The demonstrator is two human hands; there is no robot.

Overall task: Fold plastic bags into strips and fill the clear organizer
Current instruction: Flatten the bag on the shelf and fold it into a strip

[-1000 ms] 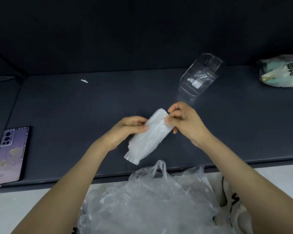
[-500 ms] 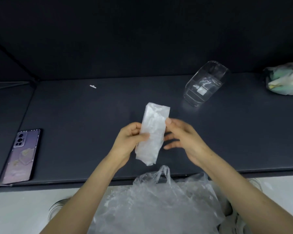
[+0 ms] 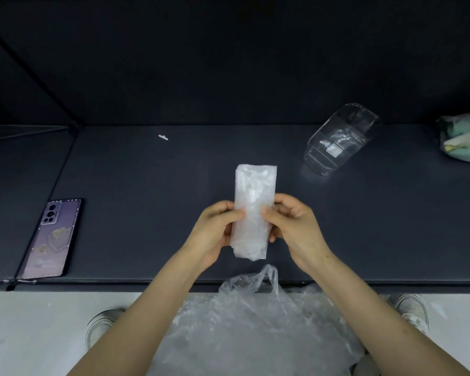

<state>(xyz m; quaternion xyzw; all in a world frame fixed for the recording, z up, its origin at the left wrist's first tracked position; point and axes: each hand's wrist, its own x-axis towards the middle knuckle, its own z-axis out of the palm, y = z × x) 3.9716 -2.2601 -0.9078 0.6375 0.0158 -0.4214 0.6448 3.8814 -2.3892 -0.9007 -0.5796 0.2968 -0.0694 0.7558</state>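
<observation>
Pinching from both sides, head view: left hand (image 3: 217, 229) and right hand (image 3: 291, 226) hold a folded strip of translucent white plastic bag (image 3: 254, 191) between them, over the dark matte table (image 3: 147, 213).

Left hand: fingers curled, thumb laid across the strip's front at its left edge, about mid-length.

Right hand: thumb pressed on the front at the right edge, opposite the left thumb. The other fingers curl behind the strip, their tips showing past its right side. Neither hand is spread; both are closed on the strip.

Strip: long narrow rectangle, long axis running away from the person. The far end is square and fairly crisp, standing free beyond the hands. The near end is slightly ragged and hangs below them. Surface crinkled, inner layers showing through. Cannot tell whether it touches the table.

Clear rigid plastic organizer (image 3: 339, 139): on the table, far right of the strip and well apart from it. A small white label shows through the wall; glare hides any contents.

Also present:
- Purple-cased smartphone (image 3: 53, 238), camera side up, at the table's left near edge.
- Loose heap of clear plastic bags (image 3: 255, 321) below the near edge, between the forearms, with one handle loop standing up.
- Crumpled green-and-white bag bundle (image 3: 464, 139) at far right, cut by the frame.
</observation>
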